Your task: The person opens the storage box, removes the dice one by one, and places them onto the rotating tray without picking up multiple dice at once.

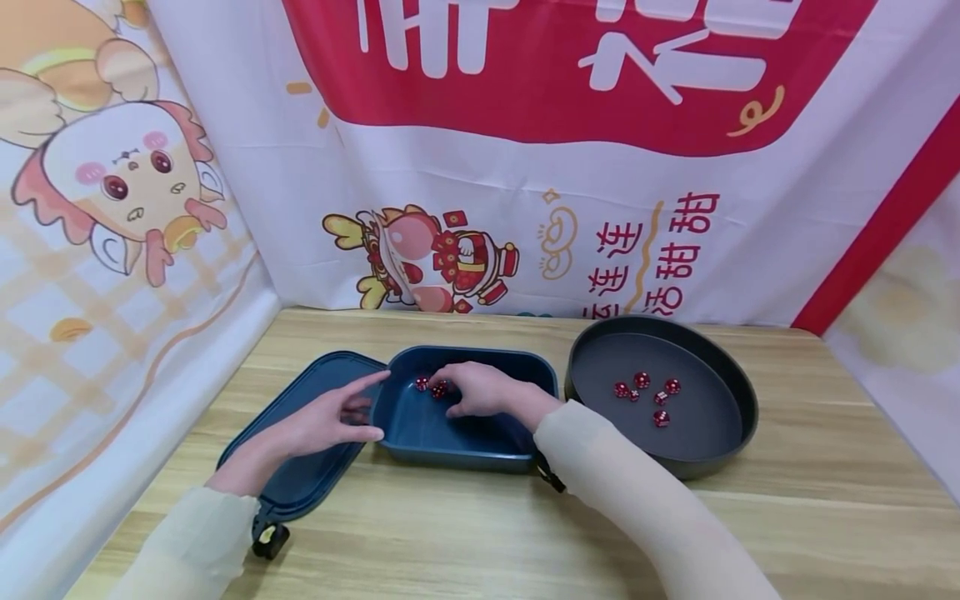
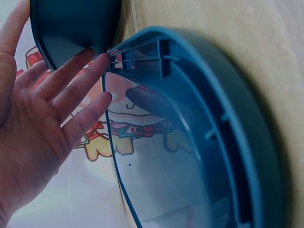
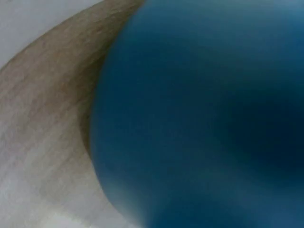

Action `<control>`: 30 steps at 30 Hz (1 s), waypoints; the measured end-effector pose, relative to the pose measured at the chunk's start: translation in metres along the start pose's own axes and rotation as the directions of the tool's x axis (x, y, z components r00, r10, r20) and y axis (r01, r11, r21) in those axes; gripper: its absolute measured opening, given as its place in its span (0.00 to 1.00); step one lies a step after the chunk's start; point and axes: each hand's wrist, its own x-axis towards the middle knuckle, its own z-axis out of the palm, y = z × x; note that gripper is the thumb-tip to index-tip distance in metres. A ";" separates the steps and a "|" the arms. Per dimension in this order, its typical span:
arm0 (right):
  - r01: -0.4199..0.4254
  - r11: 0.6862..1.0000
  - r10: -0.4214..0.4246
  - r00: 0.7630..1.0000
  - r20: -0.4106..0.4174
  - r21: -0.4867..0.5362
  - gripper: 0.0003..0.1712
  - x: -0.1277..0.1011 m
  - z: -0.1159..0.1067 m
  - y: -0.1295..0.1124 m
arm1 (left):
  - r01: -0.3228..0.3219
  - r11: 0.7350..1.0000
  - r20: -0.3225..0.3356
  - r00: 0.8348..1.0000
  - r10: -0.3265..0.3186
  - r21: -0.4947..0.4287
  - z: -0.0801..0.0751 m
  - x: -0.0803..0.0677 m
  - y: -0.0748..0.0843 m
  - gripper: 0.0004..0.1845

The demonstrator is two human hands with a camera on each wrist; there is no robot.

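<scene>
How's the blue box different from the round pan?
Shape: the blue box is a rectangle with rounded corners; the round pan is a circle.
Color: the box is dark blue; the pan is dark gray.
Inside: the box has the right hand in it; the pan has only red dice.
Both sit on the wooden table, have open tops and hold red dice.

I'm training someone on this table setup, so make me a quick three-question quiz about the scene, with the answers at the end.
1. True or false: the right hand is inside the box.
2. Where does the lid lie? A: in the pan; B: beside the box; C: on top of the box.
3. How many red dice show in the pan?

Key: 1. True. 2. B. 3. Six.
</scene>
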 end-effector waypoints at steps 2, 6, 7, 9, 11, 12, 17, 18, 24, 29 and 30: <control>0.002 1.000 -0.002 1.000 0.001 -0.007 0.29 0.001 0.001 0.000 | 0.007 1.000 0.000 1.000 -0.007 0.000 0.000 0.000 0.000 0.45; 0.021 1.000 -0.021 1.000 -0.007 -0.014 0.26 0.001 0.001 0.000 | 0.017 1.000 -0.001 1.000 -0.017 -0.002 0.001 0.001 -0.001 0.45; 0.026 1.000 -0.026 1.000 -0.007 -0.011 0.25 0.002 0.001 0.000 | 0.016 1.000 -0.001 1.000 -0.016 0.002 0.001 0.001 -0.002 0.45; 0.036 0.999 -0.036 0.999 -0.007 -0.005 0.23 0.001 0.001 0.001 | 0.017 1.000 -0.005 1.000 -0.017 0.001 0.002 0.001 -0.003 0.45; 0.040 0.999 -0.040 0.999 -0.001 0.003 0.20 0.001 0.001 0.001 | 0.022 1.000 -0.009 1.000 -0.021 0.001 0.003 0.002 -0.003 0.45; 0.040 0.999 -0.040 0.999 0.004 0.005 0.19 0.001 0.001 0.001 | 0.020 1.000 -0.008 1.000 -0.020 0.002 0.003 0.002 -0.003 0.45; 0.043 0.999 -0.043 0.999 0.032 -0.005 0.14 0.001 0.001 0.002 | 0.021 1.000 -0.004 1.000 -0.021 0.000 0.002 0.002 -0.003 0.45; 0.043 0.999 -0.043 0.998 0.036 -0.005 0.13 0.002 0.001 0.002 | 0.020 1.000 -0.002 1.000 -0.020 0.000 0.002 0.002 -0.003 0.45; 0.040 0.999 -0.040 0.999 0.035 0.012 0.10 0.002 0.001 0.003 | 0.009 1.000 0.000 1.000 -0.009 0.002 0.000 0.001 0.000 0.45; 0.049 0.998 -0.050 0.998 0.032 0.027 0.10 -0.003 -0.004 0.003 | 0.009 1.000 -0.002 1.000 -0.009 -0.006 -0.001 0.000 0.003 0.45; 0.056 0.998 -0.057 0.998 0.029 0.027 0.10 -0.005 -0.006 0.003 | 0.009 1.000 -0.003 1.000 -0.009 -0.006 0.000 0.000 0.003 0.45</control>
